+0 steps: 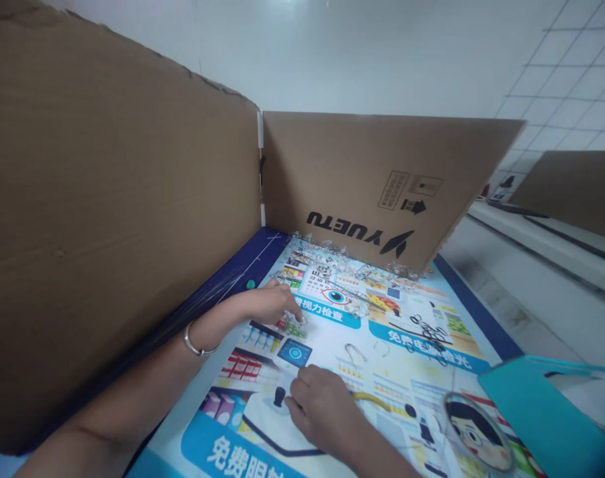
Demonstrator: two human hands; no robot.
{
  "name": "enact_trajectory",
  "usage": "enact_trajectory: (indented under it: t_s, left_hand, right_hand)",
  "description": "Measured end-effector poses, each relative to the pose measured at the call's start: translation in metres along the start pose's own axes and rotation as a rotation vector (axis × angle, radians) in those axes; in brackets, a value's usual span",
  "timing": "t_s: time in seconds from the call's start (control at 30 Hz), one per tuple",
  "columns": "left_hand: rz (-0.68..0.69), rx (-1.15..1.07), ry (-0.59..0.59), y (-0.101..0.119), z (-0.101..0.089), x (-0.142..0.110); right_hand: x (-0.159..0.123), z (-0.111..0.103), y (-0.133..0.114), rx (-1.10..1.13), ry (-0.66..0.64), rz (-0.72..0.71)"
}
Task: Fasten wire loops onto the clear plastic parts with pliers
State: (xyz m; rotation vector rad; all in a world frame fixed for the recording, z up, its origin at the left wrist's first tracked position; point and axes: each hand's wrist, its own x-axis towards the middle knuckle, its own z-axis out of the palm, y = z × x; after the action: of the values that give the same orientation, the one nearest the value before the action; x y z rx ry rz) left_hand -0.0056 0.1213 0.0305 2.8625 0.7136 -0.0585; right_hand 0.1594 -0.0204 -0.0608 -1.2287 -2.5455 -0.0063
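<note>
My left hand (269, 304), a silver bangle (195, 344) on its wrist, reaches across a printed poster (362, 345) that covers the table. Its fingers are curled down on a small clear plastic bag (293, 325). My right hand (322, 405) lies nearer to me with its fingers bent and pressed on the poster; what they pinch, if anything, is too small to see. A bent metal wire clip (354, 352) lies just beyond the right hand.
Cardboard sheets wall the table: one on the left (113, 219), one at the back (382, 186). Several clear bags (332, 255) lie along the back wall. A cluster of small dark rings (429, 332) sits right of centre. A teal box (546, 411) stands at right.
</note>
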Motion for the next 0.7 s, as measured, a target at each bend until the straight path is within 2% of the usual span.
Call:
enact_trajectory:
  t_s: [0.3,0.7]
  left_hand:
    - [0.04,0.054,-0.044,-0.001,-0.002,0.009]
    - [0.0,0.091,0.002,-0.003,0.001,0.016]
  right_hand:
    - [0.0,-0.002,-0.001,0.015,-0.032,0.022]
    - [0.002,-0.004,-0.001,-0.001,-0.043,0.035]
